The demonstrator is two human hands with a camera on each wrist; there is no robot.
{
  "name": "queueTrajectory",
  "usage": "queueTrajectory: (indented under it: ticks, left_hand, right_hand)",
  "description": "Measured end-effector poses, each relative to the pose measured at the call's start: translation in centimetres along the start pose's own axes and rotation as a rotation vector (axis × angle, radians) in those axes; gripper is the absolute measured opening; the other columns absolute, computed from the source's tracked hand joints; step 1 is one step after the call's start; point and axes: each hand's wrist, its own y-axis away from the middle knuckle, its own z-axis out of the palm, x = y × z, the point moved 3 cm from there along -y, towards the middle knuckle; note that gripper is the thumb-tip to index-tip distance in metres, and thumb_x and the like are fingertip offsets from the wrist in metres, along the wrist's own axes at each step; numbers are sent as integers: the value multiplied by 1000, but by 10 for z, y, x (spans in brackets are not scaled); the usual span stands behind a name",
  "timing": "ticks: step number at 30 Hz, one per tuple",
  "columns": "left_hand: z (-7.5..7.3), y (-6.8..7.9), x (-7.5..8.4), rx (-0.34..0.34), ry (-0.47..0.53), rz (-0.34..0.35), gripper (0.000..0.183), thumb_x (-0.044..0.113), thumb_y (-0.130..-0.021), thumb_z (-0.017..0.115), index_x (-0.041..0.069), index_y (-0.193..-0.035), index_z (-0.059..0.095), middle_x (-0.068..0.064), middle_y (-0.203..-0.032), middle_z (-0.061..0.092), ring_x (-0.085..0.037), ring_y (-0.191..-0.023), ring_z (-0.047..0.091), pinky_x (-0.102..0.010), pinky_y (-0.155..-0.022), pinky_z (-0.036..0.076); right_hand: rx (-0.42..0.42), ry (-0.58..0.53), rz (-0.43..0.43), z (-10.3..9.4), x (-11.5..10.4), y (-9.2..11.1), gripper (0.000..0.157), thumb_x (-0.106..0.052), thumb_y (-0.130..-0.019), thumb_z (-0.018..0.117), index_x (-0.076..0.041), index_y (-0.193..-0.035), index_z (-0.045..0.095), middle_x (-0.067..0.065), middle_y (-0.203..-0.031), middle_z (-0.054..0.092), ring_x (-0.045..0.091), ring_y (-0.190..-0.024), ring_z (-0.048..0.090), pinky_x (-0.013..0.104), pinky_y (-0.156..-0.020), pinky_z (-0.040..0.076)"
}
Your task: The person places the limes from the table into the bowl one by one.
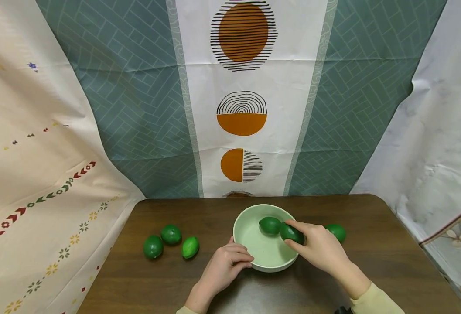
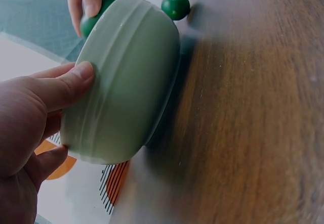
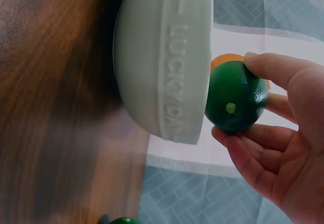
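Observation:
A pale green bowl (image 1: 254, 244) stands on the brown table, one green lime (image 1: 269, 226) lying inside it. My left hand (image 1: 228, 264) holds the bowl at its near left rim; in the left wrist view the fingertips (image 2: 83, 71) touch the bowl's outer wall (image 2: 126, 82). Above the bowl's right rim, my right hand (image 1: 318, 246) pinches a dark green lime (image 3: 235, 97) between thumb and fingers. That lime overlaps the rim in the head view. Raised lettering shows on the bowl's side (image 3: 174, 72) in the right wrist view.
Left of the bowl lie two dark green limes (image 1: 153, 247) (image 1: 171, 234) and a smaller, brighter lime (image 1: 190, 247). Another lime (image 1: 336, 233) sits right of the bowl, partly behind my right hand. Patterned cloth (image 1: 144, 109) hangs behind the table (image 1: 136, 288).

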Motion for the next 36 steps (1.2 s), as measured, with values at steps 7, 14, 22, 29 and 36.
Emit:
queueTrajectory:
  ticks: [7,14,22,29,36]
  left_hand:
    - [0,0,-1,10,-10,22,14,7,-83,91,11,-96,87,11,-97,77,-5,-101,71,-67,-111,46]
    - [0,-1,-1,4,-14,21,14,8,-83,91,12,-96,87,12,-98,77,-5,-101,71,-67,-111,46]
    - [-1,-1,0,0,-14,8,14,8,-83,91,12,-96,87,11,-98,77,-5,-102,71,-67,-112,45]
    - [-1,0,1,-5,-7,-3,14,9,-84,90,12,-97,87,11,-98,77,-5,-102,71,-68,-111,45]
    - [0,0,-1,-4,-7,5,13,10,-84,90,12,-96,87,11,-99,77,-5,-102,71,-67,-112,45]
  right_hand:
    - [-2,49,-24,8,0,-4,52,-34,-88,90,-21,-137,75,1,-115,79,11,-81,70,33,-63,55]
    - [-12,66,-37,16,-2,-7,52,-32,-88,91,-16,-135,76,3,-116,79,25,-93,77,41,-70,61]
    - [-21,130,-30,24,-4,-8,51,-33,-86,92,-16,-131,77,1,-109,79,26,-93,75,42,-69,61]
    - [-37,146,-38,31,-7,-9,50,-33,-84,93,-16,-129,78,1,-109,80,27,-91,75,46,-73,61]
    - [-53,217,-21,35,-9,-10,49,-38,-84,93,-18,-126,80,-1,-100,81,25,-86,75,57,-79,55]
